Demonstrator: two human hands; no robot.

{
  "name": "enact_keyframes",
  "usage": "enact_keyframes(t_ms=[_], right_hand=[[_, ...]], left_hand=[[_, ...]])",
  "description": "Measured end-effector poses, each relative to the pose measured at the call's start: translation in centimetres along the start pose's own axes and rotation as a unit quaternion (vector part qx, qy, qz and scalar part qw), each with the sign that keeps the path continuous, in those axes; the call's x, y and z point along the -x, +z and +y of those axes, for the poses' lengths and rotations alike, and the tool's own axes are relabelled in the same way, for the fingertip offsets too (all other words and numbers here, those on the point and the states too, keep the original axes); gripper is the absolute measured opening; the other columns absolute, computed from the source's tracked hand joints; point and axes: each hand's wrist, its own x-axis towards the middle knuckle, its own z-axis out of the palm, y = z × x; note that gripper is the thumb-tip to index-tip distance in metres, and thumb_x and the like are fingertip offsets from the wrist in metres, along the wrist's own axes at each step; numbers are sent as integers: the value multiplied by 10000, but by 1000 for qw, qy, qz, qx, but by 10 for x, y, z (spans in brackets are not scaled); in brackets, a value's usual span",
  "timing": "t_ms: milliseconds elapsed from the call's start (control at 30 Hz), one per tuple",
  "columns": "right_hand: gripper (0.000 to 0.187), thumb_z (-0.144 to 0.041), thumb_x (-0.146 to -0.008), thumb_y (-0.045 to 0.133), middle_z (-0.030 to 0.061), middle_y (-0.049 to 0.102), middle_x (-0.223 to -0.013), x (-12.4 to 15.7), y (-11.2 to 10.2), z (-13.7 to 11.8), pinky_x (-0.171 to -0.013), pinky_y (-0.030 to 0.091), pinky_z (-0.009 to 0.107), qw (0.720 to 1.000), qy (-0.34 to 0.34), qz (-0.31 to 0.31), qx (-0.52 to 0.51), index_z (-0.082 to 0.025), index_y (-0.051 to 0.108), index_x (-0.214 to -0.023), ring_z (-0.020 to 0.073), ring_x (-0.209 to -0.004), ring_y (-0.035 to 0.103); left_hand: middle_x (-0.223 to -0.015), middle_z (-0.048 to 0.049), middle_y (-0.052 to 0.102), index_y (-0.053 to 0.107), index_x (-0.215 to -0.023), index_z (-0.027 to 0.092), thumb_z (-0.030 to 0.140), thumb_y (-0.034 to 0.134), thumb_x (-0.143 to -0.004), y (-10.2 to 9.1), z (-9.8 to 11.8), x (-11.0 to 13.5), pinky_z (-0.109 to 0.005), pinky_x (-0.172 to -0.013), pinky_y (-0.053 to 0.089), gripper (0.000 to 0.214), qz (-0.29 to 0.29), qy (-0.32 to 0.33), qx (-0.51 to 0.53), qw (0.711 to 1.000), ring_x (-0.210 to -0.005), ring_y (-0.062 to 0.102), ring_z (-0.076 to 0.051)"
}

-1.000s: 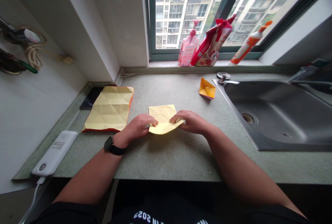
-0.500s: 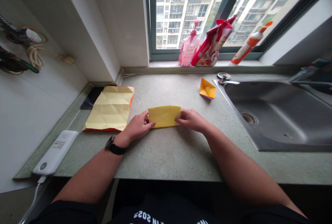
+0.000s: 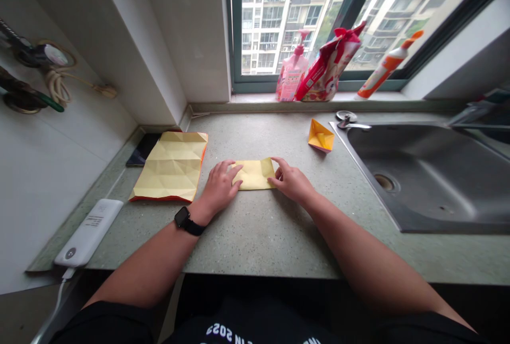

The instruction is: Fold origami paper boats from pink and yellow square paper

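A folded piece of yellow paper (image 3: 252, 175) lies on the counter between my hands, its right end bent upward. My left hand (image 3: 221, 184) rests flat at the paper's left end with fingers spread on it. At the raised right end, my right hand (image 3: 291, 178) grips the paper's edge between thumb and fingers. To the left lies a stack of creased yellow paper sheets (image 3: 171, 166) with orange-red edges. A folded orange paper shape (image 3: 321, 135) stands to the right, near the sink.
A steel sink (image 3: 430, 174) takes up the right side, with a drain plug (image 3: 346, 116) on its rim. On the sill stand a pink pump bottle (image 3: 291, 78), a red bag (image 3: 329, 70) and an orange-white bottle (image 3: 382, 74). A white power bank (image 3: 90, 232) and dark phone-like slab (image 3: 144, 150) lie left.
The yellow paper has gone from held tilted up to lying down on the counter, with its right end bent up. My left hand has let go its pinch and spread over the left end.
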Motion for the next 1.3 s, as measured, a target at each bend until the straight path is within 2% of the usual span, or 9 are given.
enact_keyframes(t_ms=[100,200,333,433,567,733,900,1100,1300], right_hand=[[649,-245,-943,733,-1,789,-906,0,1,2,-709,492,298,1000,-6,6,29,-247,553,-1567,203,-774,707],[625,-255,-966,698,13,806,-973,0,0,6,-733,511,315,998,-5,16,65,-263,561,-1576,216,-808,718],[532,-216,-988,625,98,779,-1233,0,-6,5,-837,579,374,993,-28,52,106,-238,640,-1519,256,-940,744],[467,-215,-1011,597,157,734,-1358,2,-6,-2,-1032,585,475,984,-112,78,111,-222,695,-1468,329,-1174,717],[511,-258,-1028,612,168,721,-1460,12,7,-15,-1186,521,546,968,-220,-13,118,-215,661,-1535,350,-1361,659],[703,-426,-1039,643,210,498,-1734,28,26,-19,-1321,383,588,955,-216,-108,173,-141,527,-1671,398,-1624,444],[828,-525,-1035,627,262,371,-1783,39,27,-18,-1333,348,628,958,-173,-115,197,-63,460,-1702,445,-1666,352],[855,-516,-1004,697,261,420,-1760,51,29,-32,-1342,346,619,952,-215,-129,176,-78,468,-1702,458,-1653,374],[866,-515,-1001,717,260,420,-1762,56,25,-47,-1320,377,618,953,-196,-137,185,-86,460,-1709,467,-1650,375]], left_hand=[[-1688,-149,529,665,-1497,221,253,511,-1127,7,3,-3,-603,-1349,350,403,-67,40,4,997,-1608,441,-344],[-1718,-141,519,640,-1537,225,292,456,-1155,11,5,-4,-624,-1366,305,430,-122,43,14,992,-1647,407,-340],[-1723,-158,513,622,-1566,213,338,456,-1158,11,7,-4,-633,-1370,272,457,-133,36,16,990,-1651,402,-350],[-1728,-149,510,627,-1565,228,365,465,-1158,11,8,-5,-629,-1379,239,459,-127,35,9,991,-1661,384,-348],[-1760,-136,473,578,-1616,249,404,437,-1170,11,11,-7,-637,-1388,188,493,-131,29,-3,991,-1682,348,-332],[-1806,-134,399,470,-1704,244,442,404,-1175,11,14,-9,-647,-1402,100,568,-155,0,-32,987,-1711,293,-328],[-1829,-124,349,401,-1746,253,469,378,-1174,14,16,-10,-663,-1400,68,612,-164,-10,-56,985,-1719,272,-340],[-1840,-114,322,393,-1753,274,453,358,-1168,13,18,-10,-687,-1391,61,613,-170,-17,-71,983,-1718,270,-357],[-1841,-91,330,394,-1753,319,445,391,-1150,18,14,-10,-701,-1383,80,616,-156,-16,-72,985,-1718,256,-378]])
